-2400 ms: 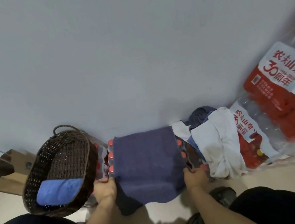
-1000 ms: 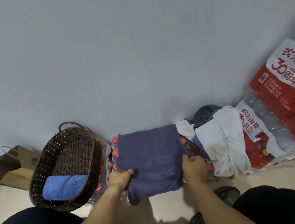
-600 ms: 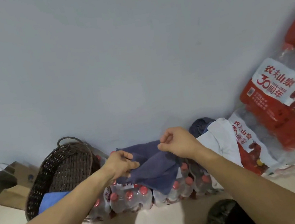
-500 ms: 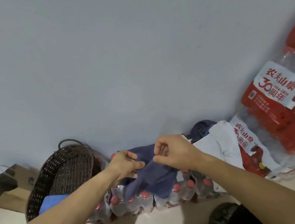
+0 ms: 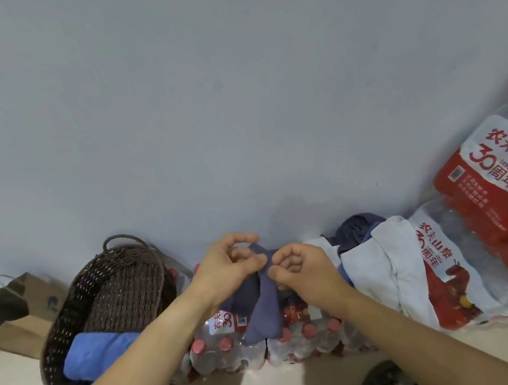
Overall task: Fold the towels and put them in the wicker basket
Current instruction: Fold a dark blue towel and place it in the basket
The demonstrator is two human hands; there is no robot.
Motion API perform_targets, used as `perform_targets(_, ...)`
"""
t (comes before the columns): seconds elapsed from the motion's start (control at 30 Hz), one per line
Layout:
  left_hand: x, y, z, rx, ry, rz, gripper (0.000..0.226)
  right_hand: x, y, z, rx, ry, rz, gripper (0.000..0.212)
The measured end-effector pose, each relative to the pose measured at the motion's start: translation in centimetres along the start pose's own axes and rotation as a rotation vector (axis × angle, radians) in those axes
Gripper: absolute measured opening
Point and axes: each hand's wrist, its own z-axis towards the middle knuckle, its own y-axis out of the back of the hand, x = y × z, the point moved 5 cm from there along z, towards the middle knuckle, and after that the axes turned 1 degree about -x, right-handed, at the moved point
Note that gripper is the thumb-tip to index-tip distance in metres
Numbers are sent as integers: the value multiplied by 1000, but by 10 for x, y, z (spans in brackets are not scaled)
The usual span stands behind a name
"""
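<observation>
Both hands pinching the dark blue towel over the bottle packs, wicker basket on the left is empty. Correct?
Not quite. The head view shows the wicker basket already holds a folded light blue towel. The rest stands: left hand and right hand pinch the dark blue towel over the bottle packs.

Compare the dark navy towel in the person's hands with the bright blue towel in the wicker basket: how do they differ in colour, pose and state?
The dark navy towel is dusky; the bright blue towel is vivid. The navy one hangs bunched from the left hand and right hand over the bottle packs; the blue one lies folded in the wicker basket. Both look like soft cloth.
</observation>
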Motion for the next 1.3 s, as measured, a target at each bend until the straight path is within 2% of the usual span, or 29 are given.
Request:
perform_targets(0.13,6,-8,-8,230,63,148,36,3,13,8,-89,-52,164,8)
perform_targets(0.23,2,-8,-10,187,-21,164,36,8,16,7,-86,-44,249,7)
perform_targets(0.37,-10,-6,-11,123,-100,-6,34,16,11,-1,-8,-58,298,20)
perform_targets(0.5,-20,-4,-12,80,-146,-132,17,24,4,-10,111,-20,240,41)
perform_targets(0.57,-22,-4,-14,89,-137,-140,20,26,4,-13,138,6,185,43)
perform_targets(0.7,-26,-2,-16,230,-169,34,37,28,4,-15,134,22,146,33)
perform_targets(0.8,-35,4,-16,164,-332,347,37,31,5,-16,139,36,167,32)
perform_targets(0.87,-39,7,-16,116,-434,458,35,34,6,-17,141,45,204,35)
perform_targets(0.93,-38,6,-17,143,-477,442,31,38,6,-19,138,57,222,38)
perform_targets(1.03,-34,-4,-19,240,-411,249,21,41,4,-20,116,85,194,52)
perform_targets(1.1,-34,-8,-20,279,-368,134,20,42,1,-21,165,102,168,61)
perform_targets(1.13,-34,-7,-19,268,-366,115,21,43,1,-22,210,96,155,58)
perform_targets(1.2,-38,-1,-18,189,-370,131,25,41,2,-25,353,47,75,42)
perform_targets(1.3,-43,9,-14,37,-369,166,28,34,11,-30,553,-60,-251,31)
